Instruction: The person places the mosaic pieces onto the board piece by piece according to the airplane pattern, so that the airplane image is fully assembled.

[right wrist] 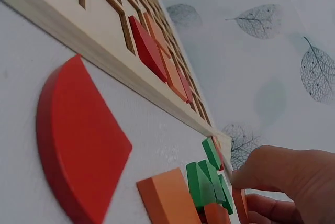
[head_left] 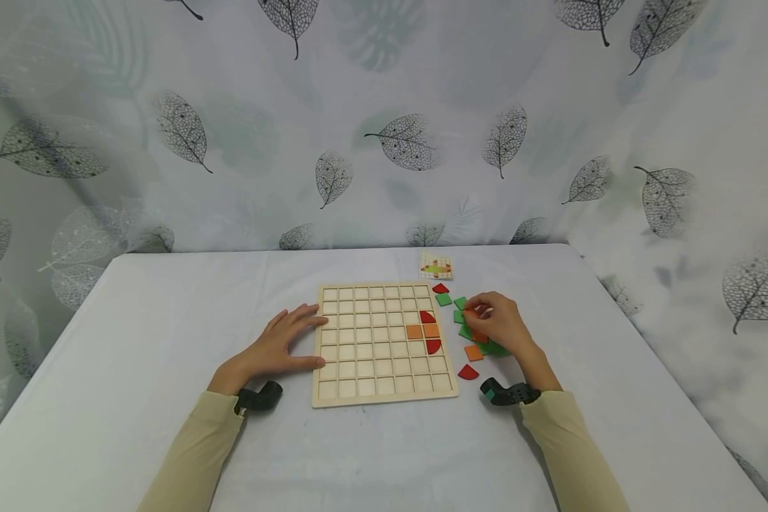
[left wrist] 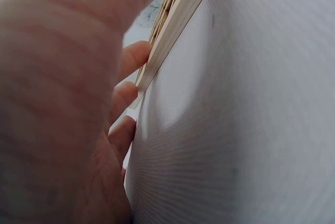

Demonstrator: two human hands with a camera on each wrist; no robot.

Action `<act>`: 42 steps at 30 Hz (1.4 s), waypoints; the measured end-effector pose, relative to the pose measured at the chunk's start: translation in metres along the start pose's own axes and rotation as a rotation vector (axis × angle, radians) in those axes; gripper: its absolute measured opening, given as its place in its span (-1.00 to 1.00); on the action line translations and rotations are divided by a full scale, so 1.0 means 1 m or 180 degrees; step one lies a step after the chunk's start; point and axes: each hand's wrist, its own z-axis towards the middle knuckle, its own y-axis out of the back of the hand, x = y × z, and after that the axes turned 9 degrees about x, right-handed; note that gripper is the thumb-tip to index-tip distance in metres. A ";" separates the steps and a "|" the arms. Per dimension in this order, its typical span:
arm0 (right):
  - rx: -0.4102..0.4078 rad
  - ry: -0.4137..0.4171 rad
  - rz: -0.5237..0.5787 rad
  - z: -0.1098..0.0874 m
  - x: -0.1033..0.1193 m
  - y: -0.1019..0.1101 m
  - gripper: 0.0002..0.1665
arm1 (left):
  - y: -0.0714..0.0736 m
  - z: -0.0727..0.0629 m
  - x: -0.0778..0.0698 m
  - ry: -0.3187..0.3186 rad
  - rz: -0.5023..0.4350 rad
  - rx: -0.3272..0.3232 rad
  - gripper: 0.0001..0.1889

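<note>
A wooden grid board (head_left: pixel 384 398) lies on the white table. In its right-hand cells sit two orange square tiles (head_left: pixel 414 332) and two red quarter-circle tiles (head_left: pixel 433 346). My left hand (head_left: pixel 280 345) rests at the board's left edge, thumb and fingers spread and touching the rim. To the right of the board, my right hand (head_left: pixel 500 323) pinches an orange tile (right wrist: pixel 239 203) between thumb and fingers, over a loose pile of green tiles (head_left: pixel 466 331) and orange ones. Part of the pile is hidden under that hand.
A small picture card (head_left: pixel 436 267) lies beyond the board's far right corner. One loose red tile (head_left: pixel 468 372) lies near the board's right edge, another red tile (head_left: pixel 440 288) farther back. A loose orange tile (head_left: pixel 473 353) lies between them. A leaf-print curtain (head_left: pixel 371 107) hangs behind the table.
</note>
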 end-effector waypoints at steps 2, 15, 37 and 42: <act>0.0015 0.0021 0.0032 0.000 0.002 -0.001 -0.78 | 0.000 0.000 0.000 0.0000 -0.0006 -0.0001 -0.24; 0.0180 0.0281 0.0065 0.003 0.008 -0.013 -0.80 | 0.001 -0.001 -0.001 -0.0014 -0.0029 0.0004 -0.24; 0.0723 0.0847 0.0380 0.005 0.014 -0.021 -0.83 | 0.001 -0.001 -0.001 0.0020 -0.0017 0.0018 -0.22; 0.0808 0.1063 0.0453 0.005 0.013 -0.023 -0.81 | 0.001 -0.001 -0.001 0.0016 0.0008 0.0004 -0.22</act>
